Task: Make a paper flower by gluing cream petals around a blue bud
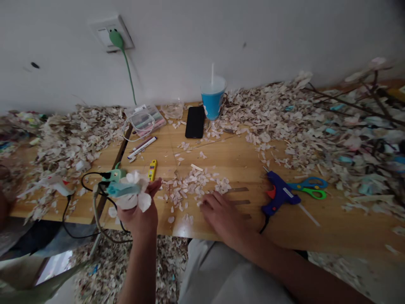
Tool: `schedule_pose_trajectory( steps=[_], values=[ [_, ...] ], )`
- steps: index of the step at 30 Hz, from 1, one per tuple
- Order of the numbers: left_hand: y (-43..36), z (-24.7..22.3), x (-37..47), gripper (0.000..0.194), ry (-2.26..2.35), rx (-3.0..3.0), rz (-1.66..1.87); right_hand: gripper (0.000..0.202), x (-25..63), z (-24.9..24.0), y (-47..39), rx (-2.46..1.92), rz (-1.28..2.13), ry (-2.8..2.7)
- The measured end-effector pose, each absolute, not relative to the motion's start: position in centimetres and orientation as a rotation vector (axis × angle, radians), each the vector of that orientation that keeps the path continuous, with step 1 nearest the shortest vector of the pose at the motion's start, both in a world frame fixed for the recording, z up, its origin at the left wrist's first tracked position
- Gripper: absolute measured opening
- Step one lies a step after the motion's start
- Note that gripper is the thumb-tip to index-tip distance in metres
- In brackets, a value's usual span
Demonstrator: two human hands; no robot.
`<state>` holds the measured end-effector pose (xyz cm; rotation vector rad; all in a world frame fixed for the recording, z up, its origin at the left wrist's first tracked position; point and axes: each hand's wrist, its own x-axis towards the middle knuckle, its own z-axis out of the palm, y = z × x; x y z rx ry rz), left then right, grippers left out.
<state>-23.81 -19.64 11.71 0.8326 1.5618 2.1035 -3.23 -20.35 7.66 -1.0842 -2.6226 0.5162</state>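
My left hand (141, 213) is closed around a white paper flower (131, 192) with a pale blue piece across it, held above the table's front edge. My right hand (218, 211) rests palm down on the wooden table (196, 228), fingers bent over its surface; whether anything is under the fingertips is hidden. Small pale petals (193, 183) lie scattered just beyond it. Thin dark strips (241, 202) stick out to its right. A blue glue gun (280, 192) lies further right, beside blue and green scissors (310, 187).
A blue cup (211, 103) with a straw and a black phone (195, 122) stand near the wall. Heaps of petals (272, 109) line the back. A yellow cutter (152, 169), a power strip (115, 175) and cords lie left, with another glue gun (58, 183).
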Motion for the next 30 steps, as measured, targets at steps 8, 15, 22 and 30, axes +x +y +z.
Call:
schedule_pose_trajectory(
  steps=[8,15,22,30],
  values=[
    [-18.7,10.7,-23.4,0.010,1.543,0.825,2.067,0.012,-9.0,8.0,-23.2,-0.767,0.507,-2.716],
    [-18.7,10.2,-22.3,0.007,1.549,0.892,1.930,0.011,-12.7,7.4,-23.7,-0.783,0.443,-2.754],
    [-18.3,11.6,-22.4,0.007,1.476,0.821,2.049,0.012,-12.3,7.0,-23.3,-0.718,0.323,-2.769],
    [-19.3,11.5,-23.1,0.012,1.440,0.765,2.079,0.009,-11.4,7.1,-24.0,-0.586,0.229,-2.762]
  ],
)
